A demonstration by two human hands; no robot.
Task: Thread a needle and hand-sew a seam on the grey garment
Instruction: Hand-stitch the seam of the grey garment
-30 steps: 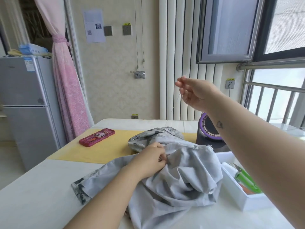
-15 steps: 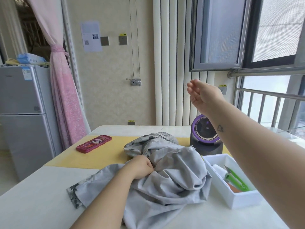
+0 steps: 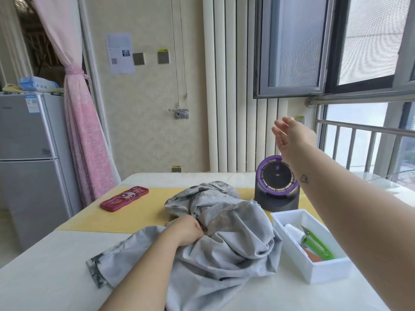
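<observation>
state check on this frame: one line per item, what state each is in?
left hand: closed on garment fold
right hand: raised, fingers loosely extended; needle not visible
grey garment: crumpled on table
white box: open, holds snips
green snips: lying in box
window sash: swung open
pink curtain: tied back

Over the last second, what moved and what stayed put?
The right hand swung further out to the right at arm's length, pulling the stitch; needle and thread are too fine to see now. The left hand stayed clenched on the grey garment. White box and red case unchanged.
</observation>
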